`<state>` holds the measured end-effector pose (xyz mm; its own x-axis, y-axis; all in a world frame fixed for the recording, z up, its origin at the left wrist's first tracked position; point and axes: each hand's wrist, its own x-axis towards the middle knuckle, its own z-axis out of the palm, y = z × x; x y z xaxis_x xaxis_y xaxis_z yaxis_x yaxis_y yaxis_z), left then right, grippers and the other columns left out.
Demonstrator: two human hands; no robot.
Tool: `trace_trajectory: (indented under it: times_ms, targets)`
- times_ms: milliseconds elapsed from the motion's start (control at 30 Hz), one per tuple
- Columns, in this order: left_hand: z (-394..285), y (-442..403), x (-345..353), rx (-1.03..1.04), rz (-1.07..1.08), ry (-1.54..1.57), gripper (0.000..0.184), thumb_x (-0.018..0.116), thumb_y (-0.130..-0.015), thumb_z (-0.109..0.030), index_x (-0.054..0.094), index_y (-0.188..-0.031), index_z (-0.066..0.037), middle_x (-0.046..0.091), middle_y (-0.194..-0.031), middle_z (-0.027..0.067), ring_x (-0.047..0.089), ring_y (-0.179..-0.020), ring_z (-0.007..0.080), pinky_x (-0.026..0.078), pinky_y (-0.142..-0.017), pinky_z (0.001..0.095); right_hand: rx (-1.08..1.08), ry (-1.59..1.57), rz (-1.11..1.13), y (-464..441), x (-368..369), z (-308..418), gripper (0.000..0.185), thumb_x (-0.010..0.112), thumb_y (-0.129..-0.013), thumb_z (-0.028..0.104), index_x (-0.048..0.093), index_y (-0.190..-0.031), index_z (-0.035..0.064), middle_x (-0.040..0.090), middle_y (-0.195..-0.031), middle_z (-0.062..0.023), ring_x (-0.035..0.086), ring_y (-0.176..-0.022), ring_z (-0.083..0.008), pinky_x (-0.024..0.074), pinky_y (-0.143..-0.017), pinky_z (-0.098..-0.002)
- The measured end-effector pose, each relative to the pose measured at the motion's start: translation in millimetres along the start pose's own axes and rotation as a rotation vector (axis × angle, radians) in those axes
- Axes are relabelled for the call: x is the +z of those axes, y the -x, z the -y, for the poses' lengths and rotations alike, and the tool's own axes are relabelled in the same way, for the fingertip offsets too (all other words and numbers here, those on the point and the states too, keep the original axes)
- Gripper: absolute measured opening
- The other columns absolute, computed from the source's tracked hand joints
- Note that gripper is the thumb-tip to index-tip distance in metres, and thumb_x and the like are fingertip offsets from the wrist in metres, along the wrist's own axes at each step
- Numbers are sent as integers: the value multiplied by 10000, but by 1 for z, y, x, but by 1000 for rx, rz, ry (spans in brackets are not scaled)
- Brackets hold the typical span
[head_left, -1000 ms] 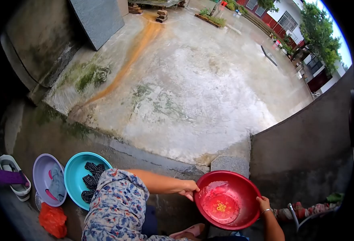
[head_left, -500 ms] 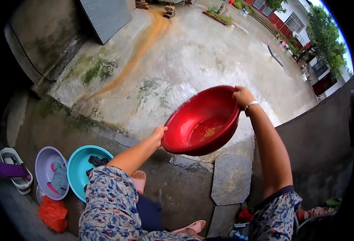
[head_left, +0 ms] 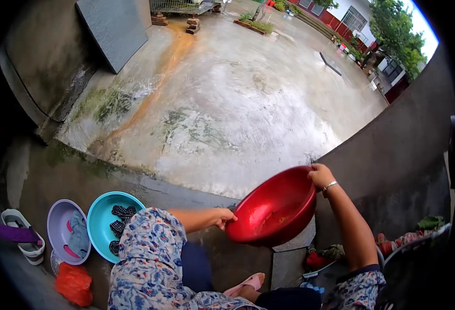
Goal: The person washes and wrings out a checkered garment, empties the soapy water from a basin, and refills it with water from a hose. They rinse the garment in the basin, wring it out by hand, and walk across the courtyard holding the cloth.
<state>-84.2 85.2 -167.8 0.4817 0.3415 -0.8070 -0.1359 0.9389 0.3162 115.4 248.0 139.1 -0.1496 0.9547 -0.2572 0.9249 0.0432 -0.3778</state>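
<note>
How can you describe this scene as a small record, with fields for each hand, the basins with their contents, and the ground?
Left hand: grips rim of red basin
Right hand: grips its other side, higher
Red basin: held tilted
Turquoise basin: dark patterned cloth
Lilac basin: grey-blue cloth, something pink
Ground: looks wet, with an orange-brown streak

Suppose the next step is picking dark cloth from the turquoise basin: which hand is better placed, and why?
Probably the left hand: it grips the side of the red basin nearer the turquoise basin, while the right hand holds the far side. Either must first let go.
</note>
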Motion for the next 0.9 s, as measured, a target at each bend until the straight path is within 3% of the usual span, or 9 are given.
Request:
trace_trajectory:
  times_ms: [100,133,167,233,367,433,567,633,900]
  targets:
    - [-7,-26,-24,454,-239,-82,325,541,-889,-222,513,-1150,-31,617,-925,149,610,-834,257,497,-548,366,-444,25,-224,30,-11,44,360,503,-787,165,579,-1119,48,623,-976,-245,577,-945,-415,463,-824,-446]
    - [-7,-28,-20,650,-344,-70,382,533,-894,-171,405,-1226,-31,596,-966,186,610,-834,289,523,-590,405,-535,-35,-231,46,-15,63,411,499,-796,157,524,-1195,63,621,-964,-246,575,-926,-422,464,-807,-452]
    - [-22,15,7,675,-203,4,419,513,-904,-130,308,-1259,-42,541,-1090,211,585,-925,329,540,-673,484,-591,-52,-247,57,-17,73,443,504,-799,159,494,-1233,73,625,-940,-247,577,-896,-431,461,-790,-467]
    - [-34,4,18,506,-307,56,407,482,-917,-122,265,-1255,-56,438,-1247,215,549,-1051,351,515,-720,600,-538,5,-302,64,-17,73,459,483,-801,157,480,-1247,49,622,-910,-268,580,-868,-440,459,-797,-474]
    - [-37,12,45,335,-226,-121,365,475,-880,-47,462,-1241,-101,616,-1052,125,634,-863,303,525,-692,535,-277,-71,-303,64,-28,0,418,485,-784,147,521,-1172,-5,619,-963,-278,591,-916,-414,464,-822,-444]
    - [-37,-5,35,272,-214,-198,386,489,-895,-77,441,-1272,-143,604,-1096,91,618,-924,250,520,-715,501,-189,-83,-416,64,-16,-77,399,551,-764,209,568,-1079,-34,631,-946,-262,606,-912,-394,471,-830,-409]
    - [-56,31,47,436,-308,-300,442,500,-873,-39,398,-1299,-99,610,-1060,126,641,-839,244,551,-661,426,419,-737,60,102,44,-229,238,647,-705,134,640,-851,-55,674,-774,-175,662,-631,-272,548,-579,-399]
    - [-70,44,63,493,-255,-372,418,514,-888,-62,403,-1291,-77,609,-1046,131,649,-809,233,558,-646,391,672,-962,107,140,76,-253,171,648,-691,87,646,-797,-47,664,-738,-136,636,-548,-221,544,-491,-366]
    - [-95,41,66,572,-368,-834,542,570,-898,-257,372,-1384,-122,567,-1100,78,554,-959,155,488,-781,346,655,-1292,-427,155,197,-328,140,630,-613,76,631,-708,-27,603,-633,-88,561,-522,-196,436,-484,-300]
